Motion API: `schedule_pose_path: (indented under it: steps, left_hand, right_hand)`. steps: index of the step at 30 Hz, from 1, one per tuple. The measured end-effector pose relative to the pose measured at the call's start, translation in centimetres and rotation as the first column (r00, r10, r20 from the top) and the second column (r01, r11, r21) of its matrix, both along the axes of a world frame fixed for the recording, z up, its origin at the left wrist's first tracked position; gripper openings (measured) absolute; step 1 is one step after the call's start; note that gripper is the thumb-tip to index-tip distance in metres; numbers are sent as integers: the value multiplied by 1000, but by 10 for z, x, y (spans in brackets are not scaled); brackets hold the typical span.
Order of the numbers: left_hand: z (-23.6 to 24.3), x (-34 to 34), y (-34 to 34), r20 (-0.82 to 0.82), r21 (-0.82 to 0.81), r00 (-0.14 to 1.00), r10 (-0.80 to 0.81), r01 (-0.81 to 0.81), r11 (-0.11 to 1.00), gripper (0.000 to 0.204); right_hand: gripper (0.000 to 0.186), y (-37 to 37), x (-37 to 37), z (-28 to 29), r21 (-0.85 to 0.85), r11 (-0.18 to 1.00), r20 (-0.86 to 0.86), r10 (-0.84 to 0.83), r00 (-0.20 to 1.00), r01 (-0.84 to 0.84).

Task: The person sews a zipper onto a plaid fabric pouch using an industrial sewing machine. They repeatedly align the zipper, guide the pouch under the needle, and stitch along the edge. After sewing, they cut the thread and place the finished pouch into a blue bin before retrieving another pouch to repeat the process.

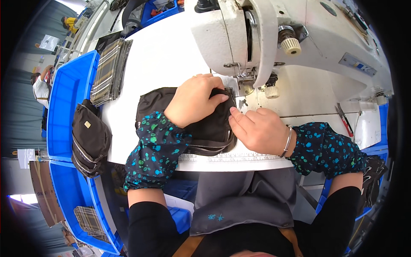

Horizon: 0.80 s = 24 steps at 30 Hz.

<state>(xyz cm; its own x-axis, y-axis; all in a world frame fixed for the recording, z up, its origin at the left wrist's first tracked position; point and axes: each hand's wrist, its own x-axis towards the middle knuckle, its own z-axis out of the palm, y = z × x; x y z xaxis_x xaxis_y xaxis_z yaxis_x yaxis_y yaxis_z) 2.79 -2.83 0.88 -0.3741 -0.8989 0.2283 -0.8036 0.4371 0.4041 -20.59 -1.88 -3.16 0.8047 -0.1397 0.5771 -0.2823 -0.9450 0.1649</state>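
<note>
A black zippered fabric bag lies flat on the white sewing table, its silver zipper curving along the near right corner. My left hand rests across the bag's top, thumb and fingers closed on its far right edge beside the presser foot. At the right edge of the bag, my right hand has curled fingers, with the fingertips gripping the cloth. The fabric under both hands is partly hidden. The white sewing machine stands just beyond my hands.
A ruler strip runs along the table's front edge. Red-handled snips lie at the right. Plaid fabric pieces are stacked at the left, near blue bins and another black bag. A person is farther back.
</note>
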Motion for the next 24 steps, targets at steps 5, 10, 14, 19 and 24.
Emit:
schedule_pose_path:
  steps: [5, 10, 14, 19, 24]
  left_hand:
    - [3, -1, -2, 3, 103, 998, 56, -56, 993, 15]
    - [6, -11, -4, 105, 132, 980, 172, -185, 974, 14]
    - [8, -13, -6, 126, 153, 967, 222, -240, 959, 16]
    - [5, -14, -8, 105, 177, 959, 263, -278, 944, 19]
    - [-12, -5, -14, -101, 232, 957, 270, -242, 942, 20]
  right_hand:
    - [27, -3, 1, -6, 94, 995, 37, 17, 999, -20]
    - [28, -2, 2, -4, 155, 988, 19, -20, 1000, 17]
    - [30, 0, 2, -4, 153, 987, -16, -39, 999, 41]
    - [33, 1, 1, -6, 148, 988, -32, -49, 998, 54]
    - [35, 3, 2, -4, 144, 987, -46, -67, 997, 73]
